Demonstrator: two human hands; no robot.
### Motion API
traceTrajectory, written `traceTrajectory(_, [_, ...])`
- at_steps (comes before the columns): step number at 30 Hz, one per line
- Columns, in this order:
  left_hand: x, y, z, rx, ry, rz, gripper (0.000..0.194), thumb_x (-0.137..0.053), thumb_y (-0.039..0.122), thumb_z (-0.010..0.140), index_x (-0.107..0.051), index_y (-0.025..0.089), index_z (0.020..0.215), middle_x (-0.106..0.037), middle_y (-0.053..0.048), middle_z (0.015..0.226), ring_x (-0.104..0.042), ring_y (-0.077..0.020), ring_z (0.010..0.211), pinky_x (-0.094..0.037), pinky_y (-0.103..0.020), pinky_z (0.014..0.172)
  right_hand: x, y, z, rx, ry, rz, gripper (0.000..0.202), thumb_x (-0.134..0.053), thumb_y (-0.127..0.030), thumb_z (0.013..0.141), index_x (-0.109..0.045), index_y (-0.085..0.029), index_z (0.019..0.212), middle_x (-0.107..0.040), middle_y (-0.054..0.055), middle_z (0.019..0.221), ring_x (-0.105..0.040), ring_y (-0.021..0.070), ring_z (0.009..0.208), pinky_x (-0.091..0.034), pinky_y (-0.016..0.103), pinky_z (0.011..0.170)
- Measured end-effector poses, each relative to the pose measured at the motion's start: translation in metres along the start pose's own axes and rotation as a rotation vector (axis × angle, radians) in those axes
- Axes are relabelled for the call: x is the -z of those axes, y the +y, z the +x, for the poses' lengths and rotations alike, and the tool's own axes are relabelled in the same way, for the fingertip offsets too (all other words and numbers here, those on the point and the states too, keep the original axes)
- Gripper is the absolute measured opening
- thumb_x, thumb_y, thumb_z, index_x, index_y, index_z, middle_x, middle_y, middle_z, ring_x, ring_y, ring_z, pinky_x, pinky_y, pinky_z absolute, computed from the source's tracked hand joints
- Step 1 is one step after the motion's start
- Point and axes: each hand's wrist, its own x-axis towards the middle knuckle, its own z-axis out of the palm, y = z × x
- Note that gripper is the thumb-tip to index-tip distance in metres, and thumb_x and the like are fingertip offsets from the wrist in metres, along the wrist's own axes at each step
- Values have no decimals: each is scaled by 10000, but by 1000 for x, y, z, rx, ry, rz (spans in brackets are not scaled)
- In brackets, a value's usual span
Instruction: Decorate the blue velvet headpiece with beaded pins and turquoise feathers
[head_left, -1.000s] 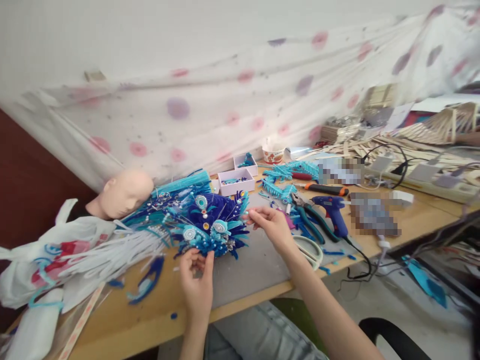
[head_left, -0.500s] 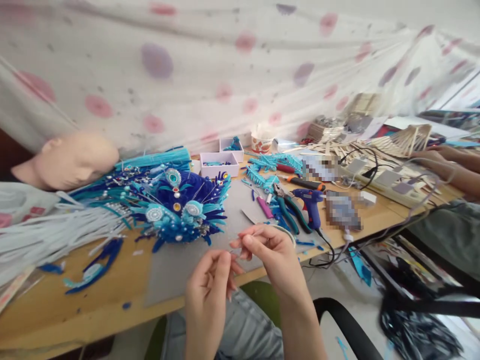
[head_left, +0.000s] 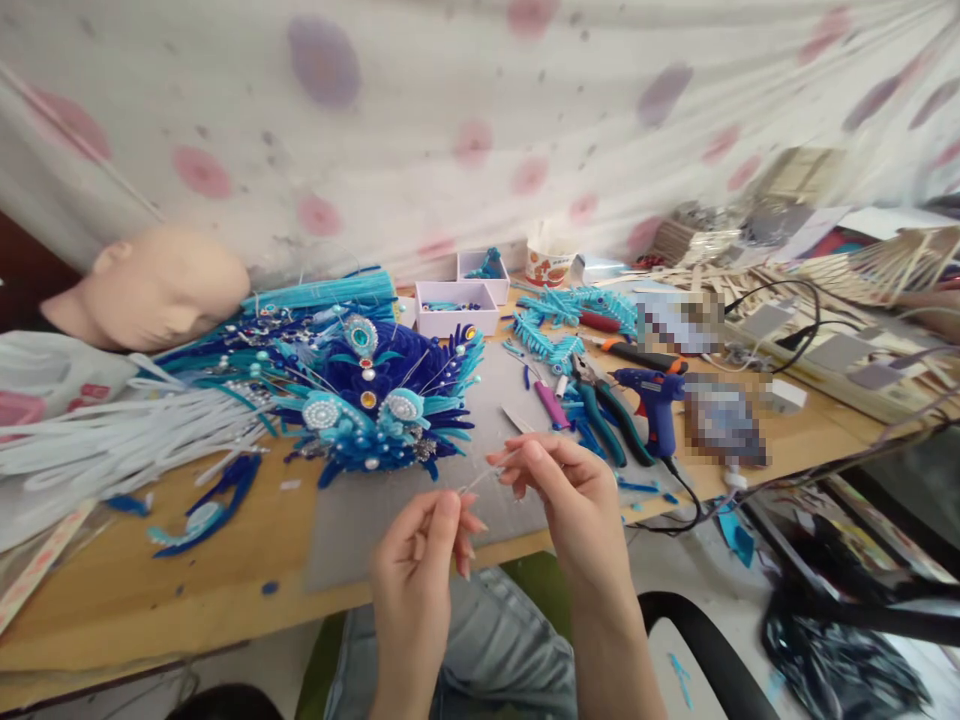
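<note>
A thin whitish strand (head_left: 486, 476), too fine to tell whether it is thread or wire, stretches between my two hands above the front of the grey mat (head_left: 352, 545). Its lower end is pinched between thumb and fingers of my left hand (head_left: 421, 545). My right hand (head_left: 574, 492) pinches the other end, a little higher and to the right. Just behind them on the mat stands a blue beaded headdress (head_left: 375, 405) with pearls and gems. A pointed blade (head_left: 516, 420) lies behind my right hand, partly hidden by it.
Pliers (head_left: 609, 410), a blue glue gun (head_left: 656, 400) with its cord and a purple-handled tool (head_left: 551, 405) lie to the right. A mannequin head (head_left: 161, 285) and white pipe cleaners (head_left: 150, 435) are at left. Lilac boxes (head_left: 457, 315) stand behind. Another person's arm shows far right.
My hands have drawn slightly apart, the right one moving right, and more of the strand shows between them. The camera view has shifted a little.
</note>
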Motion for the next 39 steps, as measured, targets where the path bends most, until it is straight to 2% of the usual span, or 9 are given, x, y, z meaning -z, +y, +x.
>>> traceTrajectory(3, [0, -3, 1, -32, 12, 68, 348, -712, 498, 825, -772, 160, 768, -693, -37, 634, -539, -109, 478, -459, -207, 416, -1, 0, 0, -3, -6, -49, 201, -730, -397, 854, -802, -209, 852, -799, 69, 773, -685, 167, 624, -515, 260, 550])
traceTrajectory(9, [0, -10, 0, 1, 26, 72, 360, -689, 505, 850, -762, 169, 745, -674, -23, 619, -554, -120, 511, -451, -207, 435, -5, 2, -1, -1, -1, -87, 208, -718, -388, 872, -794, -219, 779, -794, 51, 748, -679, 149, 607, -523, 246, 559])
traceTrajectory(13, [-4, -8, -4, 2, 41, 121, 351, -663, 492, 866, -741, 175, 737, -656, -7, 589, -571, -132, 511, -459, -218, 456, -7, 4, -2, 25, 51, -119, 170, -747, -356, 846, -770, -208, 767, -777, 40, 705, -675, 156, 595, -526, 254, 556])
traceTrajectory(16, [-5, -4, -5, 51, 6, 120, 376, -638, 486, 879, -722, 181, 676, -667, -11, 576, -583, -133, 509, -484, -222, 487, -8, 4, -3, 54, 90, -139, 152, -750, -329, 846, -757, -214, 747, -760, 19, 679, -662, 143, 587, -525, 243, 563])
traceTrajectory(21, [2, -6, -1, 94, -89, 43, 395, -679, 539, 844, -752, 180, 698, -702, -28, 592, -614, -137, 500, -512, -226, 485, -7, 5, -5, 113, 76, -172, 168, -715, -326, 882, -752, -213, 764, -742, 16, 685, -667, 151, 631, -535, 254, 614])
traceTrajectory(27, [-5, 3, -3, 292, -69, -154, 474, -756, 611, 740, -725, 147, 648, -683, -39, 538, -571, -117, 429, -472, -214, 423, -6, 8, -7, 180, 76, -245, 205, -676, -321, 919, -697, -206, 750, -692, -11, 638, -643, 127, 620, -502, 221, 609])
traceTrajectory(30, [-11, 9, -6, 329, -30, -214, 469, -808, 599, 683, -727, 138, 652, -663, -20, 530, -549, -99, 422, -454, -198, 418, -7, 10, -7, 214, 85, -276, 192, -666, -316, 926, -695, -207, 771, -676, -23, 634, -636, 113, 611, -492, 202, 604])
traceTrajectory(33, [-14, 8, -8, 318, 12, -218, 479, -816, 609, 665, -736, 137, 666, -644, -7, 533, -543, -91, 430, -444, -186, 416, -7, 11, -8, 236, 89, -295, 187, -654, -314, 935, -691, -213, 782, -667, -33, 634, -631, 104, 612, -487, 189, 606])
traceTrajectory(39, [-12, 4, -7, 172, 25, -52, 398, -787, 565, 716, -783, 169, 755, -651, 10, 584, -556, -98, 450, -472, -196, 451, -2, 12, -8, 260, 29, -389, 218, -620, -319, 960, -661, -213, 774, -657, -35, 646, -623, 108, 610, -474, 208, 613])
